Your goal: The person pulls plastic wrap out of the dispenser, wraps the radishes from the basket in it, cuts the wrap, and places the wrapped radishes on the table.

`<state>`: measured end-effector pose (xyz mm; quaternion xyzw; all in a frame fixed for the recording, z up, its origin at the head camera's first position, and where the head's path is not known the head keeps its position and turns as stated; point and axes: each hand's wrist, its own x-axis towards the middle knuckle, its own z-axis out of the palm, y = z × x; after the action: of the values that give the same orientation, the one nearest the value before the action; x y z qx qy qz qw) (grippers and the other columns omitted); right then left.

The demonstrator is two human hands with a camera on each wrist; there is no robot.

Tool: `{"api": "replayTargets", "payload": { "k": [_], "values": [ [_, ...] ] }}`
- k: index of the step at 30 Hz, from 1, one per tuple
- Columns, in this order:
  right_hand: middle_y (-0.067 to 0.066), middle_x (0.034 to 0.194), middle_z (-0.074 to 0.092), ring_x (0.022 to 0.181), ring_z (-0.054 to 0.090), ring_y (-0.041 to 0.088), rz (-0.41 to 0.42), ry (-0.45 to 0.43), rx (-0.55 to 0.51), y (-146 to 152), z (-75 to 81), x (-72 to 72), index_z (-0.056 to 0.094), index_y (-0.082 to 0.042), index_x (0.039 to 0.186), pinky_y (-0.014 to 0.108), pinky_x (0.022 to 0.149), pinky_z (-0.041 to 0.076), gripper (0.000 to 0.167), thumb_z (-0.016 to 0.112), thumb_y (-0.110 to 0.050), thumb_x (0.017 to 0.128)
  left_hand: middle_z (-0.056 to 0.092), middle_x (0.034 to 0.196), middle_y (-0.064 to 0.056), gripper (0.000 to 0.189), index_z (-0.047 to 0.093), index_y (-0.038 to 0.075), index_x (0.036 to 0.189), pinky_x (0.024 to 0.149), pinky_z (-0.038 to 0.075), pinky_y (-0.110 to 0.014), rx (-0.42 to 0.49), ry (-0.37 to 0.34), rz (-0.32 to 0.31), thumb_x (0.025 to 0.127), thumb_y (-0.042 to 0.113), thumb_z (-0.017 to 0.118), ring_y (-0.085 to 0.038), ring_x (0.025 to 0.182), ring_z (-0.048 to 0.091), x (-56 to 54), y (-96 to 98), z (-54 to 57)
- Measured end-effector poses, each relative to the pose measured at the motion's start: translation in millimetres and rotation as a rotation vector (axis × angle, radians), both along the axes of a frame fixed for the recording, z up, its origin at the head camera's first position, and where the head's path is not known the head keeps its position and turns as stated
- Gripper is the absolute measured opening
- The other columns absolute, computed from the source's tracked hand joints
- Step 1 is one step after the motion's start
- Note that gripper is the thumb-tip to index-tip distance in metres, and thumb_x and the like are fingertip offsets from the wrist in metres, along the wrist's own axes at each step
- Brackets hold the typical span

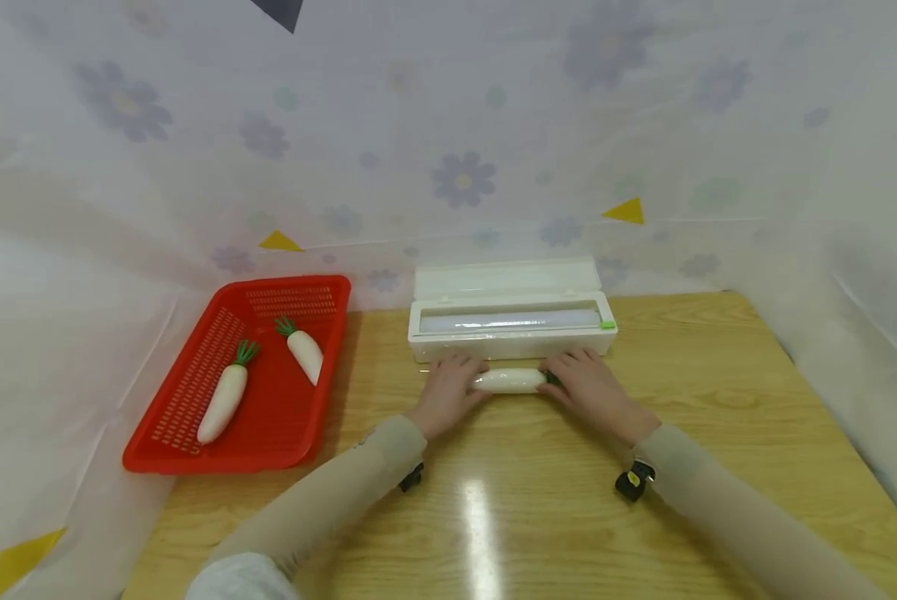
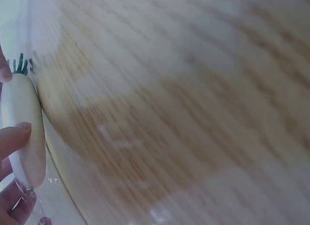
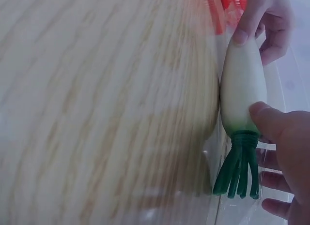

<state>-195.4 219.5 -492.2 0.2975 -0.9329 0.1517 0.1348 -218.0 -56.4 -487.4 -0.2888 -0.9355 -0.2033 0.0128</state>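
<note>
A white radish [image 1: 512,381] with a green leafy top [image 3: 240,167] lies crosswise on the table, just in front of a white cling film box. My left hand [image 1: 448,390] holds its tapered tip between thumb and fingers. At the leafy end, my right hand [image 1: 589,390] grips it, thumb [image 3: 264,116] on the near side and fingers behind. Clear film shows around the radish in both wrist views. The box [image 1: 512,343] has its lid [image 1: 507,281] raised, and a film roll [image 1: 512,321] sits inside.
A red plastic basket [image 1: 137,454] stands at the table's left, with two more white radishes, one on the left [image 1: 223,404] and one on the right [image 1: 305,354]. Behind the wooden table [image 1: 568,517] hangs a flowered curtain [image 1: 463,108], with pale sheeting at both sides.
</note>
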Motion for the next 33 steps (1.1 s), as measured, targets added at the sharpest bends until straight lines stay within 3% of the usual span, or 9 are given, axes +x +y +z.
{"api": "replayTargets", "payload": {
  "k": [7,11,21,28,33],
  "values": [
    [0.014,0.111,0.066,0.111,0.057,0.036,0.024,0.097,0.027,0,0.2,-3.9,0.073,-0.002,0.119,0.056,0.1,0.043,0.036,0.078,-0.027,0.094,0.064,0.131,-0.008,0.044,0.07,0.015,0.134,0.11,0.04,-0.054,0.007,0.039,-0.014,0.095,0.036,0.076,-0.029,0.129,0.053,-7.9,-3.5,1.5],
    [0.014,0.111,0.066,0.111,0.056,0.036,0.025,0.125,0.075,-2,-0.4,-5.5,0.073,-0.001,0.12,0.056,0.099,0.043,0.037,0.078,-0.027,0.094,0.067,0.133,-0.008,0.043,0.069,0.012,0.13,0.115,0.036,-0.054,0.024,0.014,-0.004,0.094,0.033,0.077,-0.031,0.131,0.054,-11.7,-3.1,4.7],
    [0.018,0.116,0.066,0.117,0.055,0.039,0.011,0.088,0.156,-6,2.4,-3.2,0.066,0.002,0.124,0.057,0.101,0.043,0.038,0.073,-0.024,0.098,0.067,0.134,-0.007,0.036,0.067,0.013,0.127,0.113,0.037,-0.054,-0.024,0.011,0.01,0.098,0.033,0.075,-0.032,0.131,0.053,-9.2,-2.3,5.1],
    [0.023,0.129,0.064,0.123,0.056,0.042,0.019,0.059,0.128,-4,4.3,-2.7,0.057,0.006,0.138,0.059,0.106,0.042,0.053,0.073,-0.024,0.098,0.066,0.136,-0.007,0.037,0.065,0.014,0.13,0.114,0.036,-0.057,-0.028,0.029,0.005,0.099,0.032,0.073,-0.032,0.132,0.053,-4.6,-3.9,7.2],
    [0.023,0.128,0.064,0.123,0.056,0.044,0.044,0.043,0.124,1,8.7,-1.3,0.058,0.005,0.135,0.061,0.107,0.043,0.051,0.075,-0.023,0.096,0.064,0.139,-0.006,0.043,0.062,0.015,0.137,0.116,0.035,-0.057,-0.044,0.031,0.011,0.099,0.032,0.072,-0.031,0.135,0.052,-2.3,-4.4,6.7]
  ]
}}
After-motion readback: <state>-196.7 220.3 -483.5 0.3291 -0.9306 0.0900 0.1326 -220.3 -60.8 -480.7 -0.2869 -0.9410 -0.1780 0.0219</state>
